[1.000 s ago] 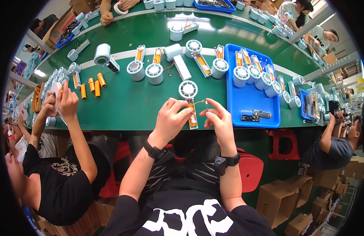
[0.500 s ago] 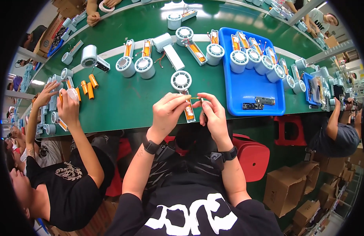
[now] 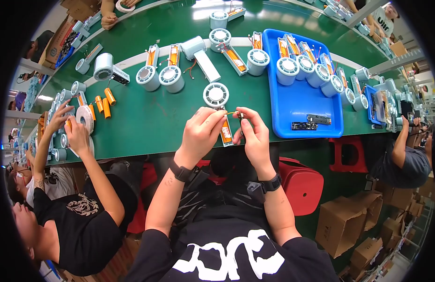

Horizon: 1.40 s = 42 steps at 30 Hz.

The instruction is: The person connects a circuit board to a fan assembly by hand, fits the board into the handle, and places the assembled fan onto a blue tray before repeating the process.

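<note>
Green surface (image 3: 147, 122), shiny at far side. Blue tray (image 3: 304, 110) sitting right. Loose orange cylinders (image 3: 107, 108) toward left. Pale-blue fans (image 3: 171, 79) ranged behind; open-handled fan (image 3: 216, 95) alone near middle.

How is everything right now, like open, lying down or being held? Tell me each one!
Left hand: pinching an orange wire
Right hand: holding a small dark board
Orange wire: spanning between both hands
Nearest fan unit: handle open, orange inside showing
Fan unit behind it: on its side
Loose orange cells: lying on the table
Blue tray: partly filled
Cardboard box: open
</note>
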Each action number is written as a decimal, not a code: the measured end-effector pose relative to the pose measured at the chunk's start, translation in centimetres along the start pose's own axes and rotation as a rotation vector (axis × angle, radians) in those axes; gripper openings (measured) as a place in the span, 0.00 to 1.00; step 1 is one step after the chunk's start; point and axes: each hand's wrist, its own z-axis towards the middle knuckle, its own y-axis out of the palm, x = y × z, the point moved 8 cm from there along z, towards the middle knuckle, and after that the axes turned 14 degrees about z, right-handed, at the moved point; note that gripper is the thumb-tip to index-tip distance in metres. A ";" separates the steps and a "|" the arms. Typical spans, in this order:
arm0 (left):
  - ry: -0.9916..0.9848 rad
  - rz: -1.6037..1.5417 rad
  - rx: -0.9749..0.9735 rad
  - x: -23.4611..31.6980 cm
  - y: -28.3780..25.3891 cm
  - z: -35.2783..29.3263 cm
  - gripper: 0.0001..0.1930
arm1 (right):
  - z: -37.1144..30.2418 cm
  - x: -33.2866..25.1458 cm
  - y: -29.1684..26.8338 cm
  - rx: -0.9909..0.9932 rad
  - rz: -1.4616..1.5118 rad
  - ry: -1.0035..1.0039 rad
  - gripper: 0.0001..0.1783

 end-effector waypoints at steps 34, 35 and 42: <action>-0.218 -0.443 -0.122 -3.1 2.0 -1.4 0.03 | -0.1 -2.3 2.7 -0.251 -0.618 -0.673 0.16; -0.219 -0.444 -0.118 -3.2 2.0 -1.5 0.03 | -0.1 -2.3 2.7 -0.252 -0.621 -0.677 0.16; -0.195 -0.446 -0.101 -3.0 1.9 -1.5 0.03 | -0.1 -2.4 2.7 -0.252 -0.631 -0.668 0.15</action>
